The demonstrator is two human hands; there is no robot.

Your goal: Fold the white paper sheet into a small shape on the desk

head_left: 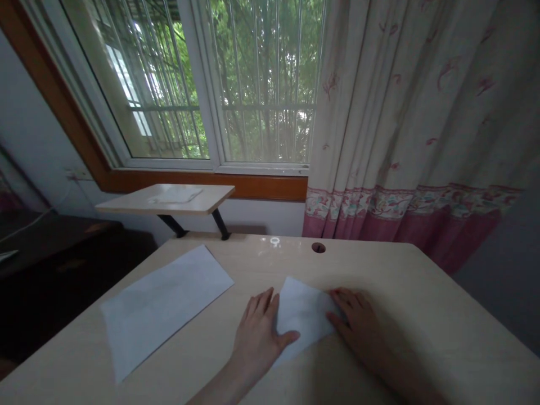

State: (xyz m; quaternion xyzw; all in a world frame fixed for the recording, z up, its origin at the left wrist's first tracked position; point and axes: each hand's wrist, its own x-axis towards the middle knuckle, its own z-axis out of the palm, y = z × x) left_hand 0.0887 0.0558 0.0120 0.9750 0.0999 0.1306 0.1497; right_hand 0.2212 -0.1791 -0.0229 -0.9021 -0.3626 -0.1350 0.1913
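Note:
A small white sheet of paper (304, 315), with slanting edges that look folded, lies on the desk between my hands. My left hand (262, 326) rests over its left edge, fingers stretched out and thumb lying across the paper. At the opposite edge, my right hand (356, 320) touches the paper with its fingertips, thumb and fingers apart. Part of the paper's left and right sides is hidden under the hands. To the left lies a larger stack or sheet of white paper (169, 306), apart from both hands.
The pale wooden desk (422, 315) has a round cable hole (318, 248) near its back edge. A raised shelf (126, 203) on black supports stands at the back left, with a flat pale item (179, 195) on it. Behind are a barred window (265, 84) and a floral curtain (400, 124).

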